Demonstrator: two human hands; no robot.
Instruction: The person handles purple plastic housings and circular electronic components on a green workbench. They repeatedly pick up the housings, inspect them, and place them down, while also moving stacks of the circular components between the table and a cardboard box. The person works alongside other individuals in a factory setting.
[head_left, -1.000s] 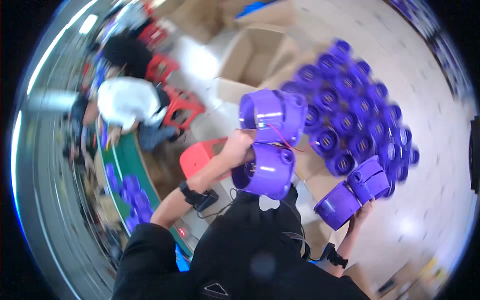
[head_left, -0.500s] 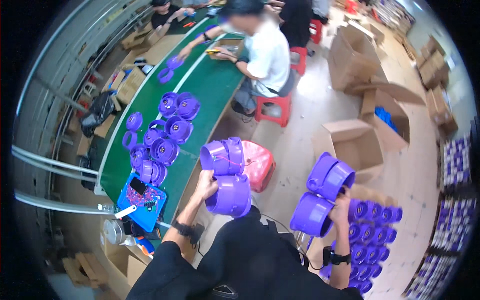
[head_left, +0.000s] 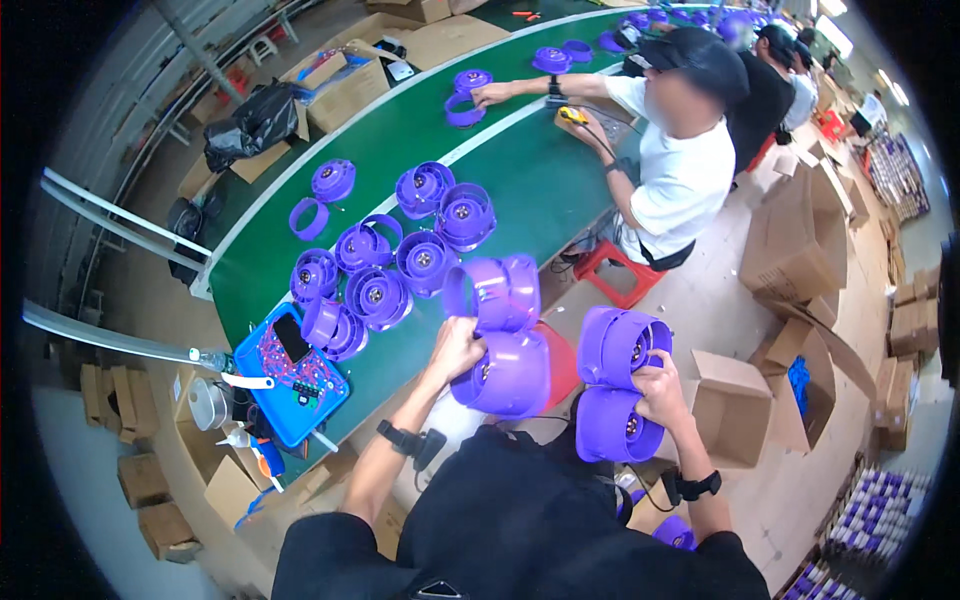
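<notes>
My left hand (head_left: 457, 348) is closed on the rims of round purple plastic housings, a lower housing (head_left: 520, 375) and an upper one (head_left: 512, 292) pressed together. In my right hand (head_left: 664, 388) are two more: an upper purple housing (head_left: 605, 345) and a lower purple housing (head_left: 597, 428), pinched where their rims meet. Metal parts show inside their open mouths. Both hands are in front of my body, off the belt. Nearest to my left hand on the green conveyor belt is a group of similar housings (head_left: 378, 297), some with loose purple rings (head_left: 308, 218) beside them.
A blue tray (head_left: 335, 392) of small pink-red parts lies on the near left belt. Ahead, a seated person in a white shirt (head_left: 680, 180) reaches over the belt, holding a yellow tool (head_left: 573, 115). A red stool (head_left: 558, 370) is close by; open cardboard boxes (head_left: 735, 405) stand right.
My view has turned right and toward the belt. Both hands still hold the housings; my right hand has come nearer to the left, away from the stacked housings on the floor.
</notes>
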